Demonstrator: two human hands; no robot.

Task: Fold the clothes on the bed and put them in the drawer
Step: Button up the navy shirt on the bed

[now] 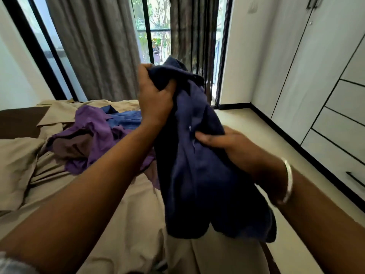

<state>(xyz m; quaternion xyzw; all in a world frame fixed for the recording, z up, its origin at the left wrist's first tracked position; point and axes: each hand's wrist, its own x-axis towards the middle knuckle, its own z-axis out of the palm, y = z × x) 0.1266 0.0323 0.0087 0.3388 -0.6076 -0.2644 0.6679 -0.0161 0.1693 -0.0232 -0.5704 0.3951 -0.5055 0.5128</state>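
1. The left hand (156, 95) is raised in front of the window, its fingers clenched round the top of a navy shirt (197, 159), near what looks like the collar. Held that high, the cloth hangs free and can drop open, which I judge is the point of the grip.
2. The right hand (223, 140) pinches the shirt lower down at its right side, thumb on the front of the cloth (the fingers behind are hidden). This looks like a search for a seam or edge before the fold starts.
3. The shirt is in the air above the near edge of the bed (122, 210), bunched and not yet folded; its hem dangles close to the beige sheet.
4. More clothes wait on the bed behind the left arm: a purple garment (92, 125) in a crumpled heap, and a blue garment (126, 119) lying just beyond it, touching it.
5. The drawers (339, 123) stand in the white wardrobe at the right, across the floor from the bed. All that show are closed, so their contents cannot be seen.
6. My reading: the task is at an early stage, nothing stowed yet.
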